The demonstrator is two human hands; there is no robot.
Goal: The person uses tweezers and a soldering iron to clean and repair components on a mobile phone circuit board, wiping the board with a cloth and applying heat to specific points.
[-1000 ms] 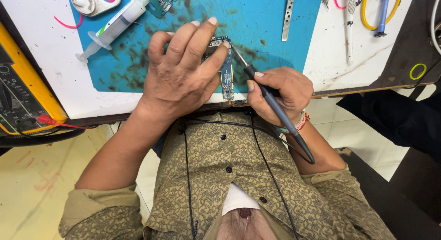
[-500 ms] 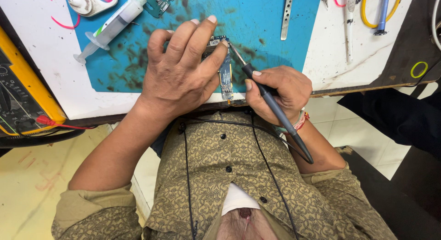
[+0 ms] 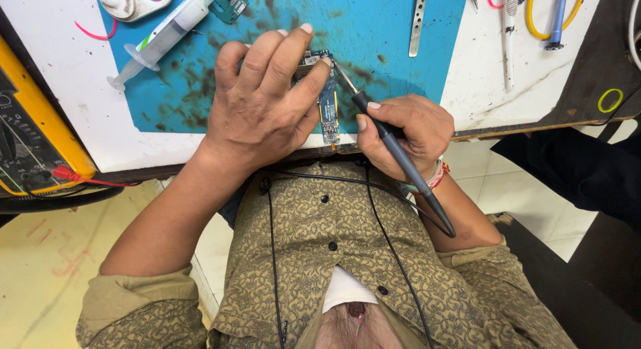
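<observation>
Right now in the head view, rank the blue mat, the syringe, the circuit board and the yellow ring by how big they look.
1. Blue mat
2. Syringe
3. Circuit board, partly hidden under the left hand, so its place against the syringe is unsure
4. Yellow ring

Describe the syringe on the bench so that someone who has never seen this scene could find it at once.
Start at the blue mat on the white bench. At its upper left corner, beyond the left hand, lies the syringe, slanted across the mat's edge. It is the only clear plastic tube there; the round white gadget beside it is squat and opaque.
</observation>
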